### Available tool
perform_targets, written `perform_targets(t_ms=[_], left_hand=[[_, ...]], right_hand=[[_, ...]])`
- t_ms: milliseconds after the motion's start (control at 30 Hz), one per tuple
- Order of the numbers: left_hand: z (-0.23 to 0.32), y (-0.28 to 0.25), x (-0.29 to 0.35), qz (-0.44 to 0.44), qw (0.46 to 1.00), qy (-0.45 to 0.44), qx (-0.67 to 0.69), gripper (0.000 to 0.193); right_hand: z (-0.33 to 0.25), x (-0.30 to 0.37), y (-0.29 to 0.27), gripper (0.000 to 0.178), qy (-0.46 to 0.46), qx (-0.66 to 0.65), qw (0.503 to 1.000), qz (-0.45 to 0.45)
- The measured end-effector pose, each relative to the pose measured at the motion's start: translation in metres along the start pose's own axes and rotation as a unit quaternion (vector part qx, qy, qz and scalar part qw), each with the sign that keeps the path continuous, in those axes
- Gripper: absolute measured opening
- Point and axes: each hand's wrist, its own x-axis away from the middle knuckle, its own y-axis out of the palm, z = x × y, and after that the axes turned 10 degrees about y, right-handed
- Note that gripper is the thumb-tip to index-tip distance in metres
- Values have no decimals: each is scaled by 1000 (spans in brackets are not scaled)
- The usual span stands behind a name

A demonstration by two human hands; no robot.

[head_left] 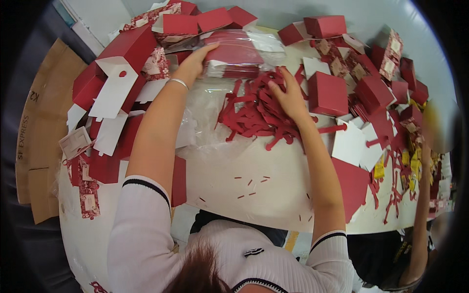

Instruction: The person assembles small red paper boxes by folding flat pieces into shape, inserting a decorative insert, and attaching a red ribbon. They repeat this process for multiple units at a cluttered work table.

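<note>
My left hand [195, 59] grips the left edge of a clear plastic-wrapped pack of flat red card pieces [234, 51] at the back of the table. To its right lies a tangled heap of narrow red strips [259, 112] with widened ends. My right hand [289, 95] is closed round the heap's right side, thumb and forefinger over the strips; its other fingers are largely hidden. Crumpled clear plastic film [202, 115] spreads beneath the pack and beside the heap.
Folded red boxes with white insides [110, 93] crowd the left, beside brown cardboard [46, 132]. More red boxes [328, 93] pile up at right, with yellow packets [414, 166] farther over. Small red scraps [250, 182] dot the white table [220, 195]. Another person's arm [422, 210] reaches in at far right.
</note>
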Motion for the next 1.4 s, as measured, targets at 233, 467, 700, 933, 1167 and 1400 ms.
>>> perform_targets(t_ms=[233, 467, 700, 933, 1167, 1400], left_hand=[[-21, 71, 12, -74, 992, 25, 101, 29], [51, 83, 114, -70, 989, 98, 89, 31], [112, -37, 368, 88, 835, 497, -220, 45], [62, -216, 633, 510, 627, 584, 82, 42], [-124, -359, 705, 587, 624, 516, 10, 43], [-180, -408, 718, 642, 637, -141, -403, 55]], right_hand=[[-9, 24, 25, 58, 78, 211, 972, -68], [3, 20, 21, 56, 81, 192, 977, -54], [4, 19, 23, 54, 92, 186, 976, -64], [3, 17, 22, 58, 98, 209, 970, -69], [-4, 18, 22, 58, 91, 211, 970, -86], [4, 18, 25, 55, 56, 196, 976, -73]])
